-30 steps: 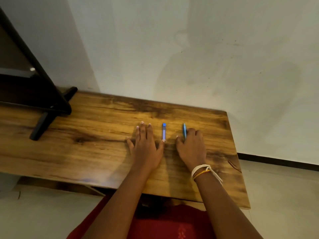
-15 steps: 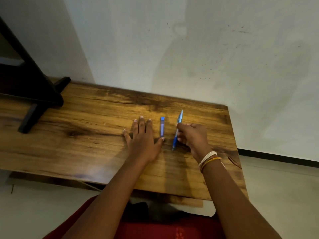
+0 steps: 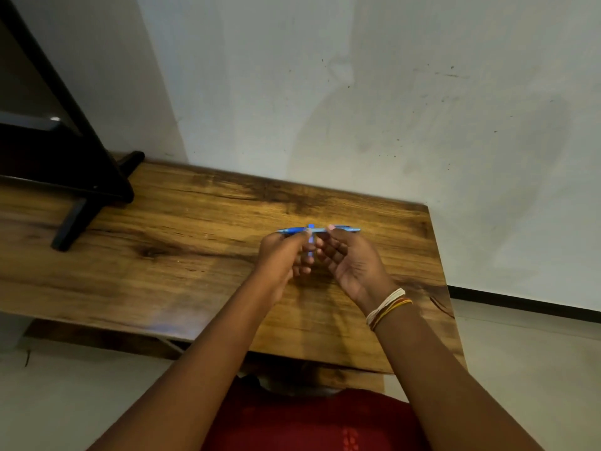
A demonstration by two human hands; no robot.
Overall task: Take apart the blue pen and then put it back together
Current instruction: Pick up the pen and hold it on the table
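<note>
The blue pen (image 3: 344,229) is held level above the wooden table (image 3: 182,255), lying left to right. My left hand (image 3: 282,255) pinches its left half and my right hand (image 3: 349,260) pinches its right half, thumbs and forefingers close together at the middle. Both ends of the pen stick out past my fingers. A second, shorter blue piece (image 3: 311,242) lies on the table just behind my hands, pointing away from me, partly hidden by my fingers.
A black stand (image 3: 81,177) with a slanted leg occupies the table's far left. A white wall rises right behind the table. The table's right edge is close to my right wrist, which wears thread bracelets (image 3: 387,307).
My right hand lifted the pen off the table and turned it sideways. My left hand left the tabletop and took hold of the pen's other half.
</note>
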